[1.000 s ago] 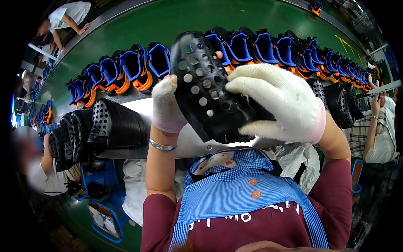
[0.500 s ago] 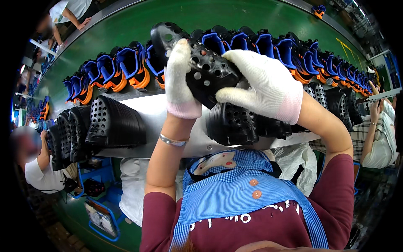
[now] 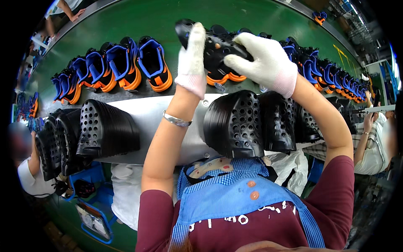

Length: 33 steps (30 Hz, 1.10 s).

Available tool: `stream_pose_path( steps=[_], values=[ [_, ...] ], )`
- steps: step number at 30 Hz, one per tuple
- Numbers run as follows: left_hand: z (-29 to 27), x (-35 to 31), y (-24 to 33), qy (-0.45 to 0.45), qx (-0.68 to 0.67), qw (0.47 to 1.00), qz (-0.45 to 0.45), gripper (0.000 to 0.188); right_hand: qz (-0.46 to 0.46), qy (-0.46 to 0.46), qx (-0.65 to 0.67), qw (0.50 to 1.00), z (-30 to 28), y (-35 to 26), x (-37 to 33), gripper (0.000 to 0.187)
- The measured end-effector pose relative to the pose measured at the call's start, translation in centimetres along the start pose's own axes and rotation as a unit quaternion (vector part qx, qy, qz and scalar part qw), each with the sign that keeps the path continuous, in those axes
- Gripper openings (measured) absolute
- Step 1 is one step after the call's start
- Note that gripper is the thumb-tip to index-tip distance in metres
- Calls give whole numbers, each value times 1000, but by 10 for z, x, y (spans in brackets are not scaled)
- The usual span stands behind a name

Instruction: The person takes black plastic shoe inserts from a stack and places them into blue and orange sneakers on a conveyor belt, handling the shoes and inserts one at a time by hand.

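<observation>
I hold a black plastic shoe-shaped form [image 3: 219, 51], dotted with round holes, over the row of shoes. My left hand [image 3: 194, 61], in a white knitted glove with a pink cuff, grips its left part. My right hand [image 3: 268, 63], gloved alike, closes on its right end between thumb and fingers. Beneath the form, the orange soles of a pair of shoes [image 3: 226, 78] show; the rest of them is hidden. To the left of my hands stands a black shoe [image 3: 155, 63] with blue lining and orange sole, its opening facing me.
Nested stacks of black perforated forms stand on the metal shelf [image 3: 168, 145], one stack [image 3: 109, 128] left of my forearm, another [image 3: 235, 122] to the right. More blue-lined shoes [image 3: 98, 69] line the green table [image 3: 147, 21]. Other people sit at both sides.
Both hands have moved away from me and slightly right with the form, which has tilted to show less of its perforated face. The stacks on the shelf show more fully now.
</observation>
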<state>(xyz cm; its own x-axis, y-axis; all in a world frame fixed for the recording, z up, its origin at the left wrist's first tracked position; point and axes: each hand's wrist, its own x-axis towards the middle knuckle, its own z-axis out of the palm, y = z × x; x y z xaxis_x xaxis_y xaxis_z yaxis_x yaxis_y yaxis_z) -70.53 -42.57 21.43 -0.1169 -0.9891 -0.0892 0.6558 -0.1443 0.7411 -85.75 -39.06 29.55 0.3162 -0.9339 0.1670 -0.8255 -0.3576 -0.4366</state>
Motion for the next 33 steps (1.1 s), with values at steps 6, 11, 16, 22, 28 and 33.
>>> stream_pose_path(
  steps=[6, 11, 16, 22, 28, 33],
  values=[
    [-81, 8, -47, -173, 412, 894, 36, 43, 84, -165, -76, 980, -7, 42, 16, 40],
    [-86, 3, -69, -205, 526, 807, 172, 32, 98, -247, -98, 959, 12, 76, 53, 46],
    [-87, 2, -70, -176, 534, 806, 188, 36, 71, -222, -205, 951, 39, 70, 90, 47],
    [-81, 2, -69, -156, 556, 795, 184, 35, 74, -217, -230, 946, 91, 66, 96, 45],
    [-58, 19, -55, -203, 688, 696, -7, 39, 130, -251, -186, 941, 118, 60, 111, 33],
    [-53, 59, -65, -288, 712, 623, -149, 39, 175, -286, -164, 928, 138, 64, 124, 28]
  ],
)
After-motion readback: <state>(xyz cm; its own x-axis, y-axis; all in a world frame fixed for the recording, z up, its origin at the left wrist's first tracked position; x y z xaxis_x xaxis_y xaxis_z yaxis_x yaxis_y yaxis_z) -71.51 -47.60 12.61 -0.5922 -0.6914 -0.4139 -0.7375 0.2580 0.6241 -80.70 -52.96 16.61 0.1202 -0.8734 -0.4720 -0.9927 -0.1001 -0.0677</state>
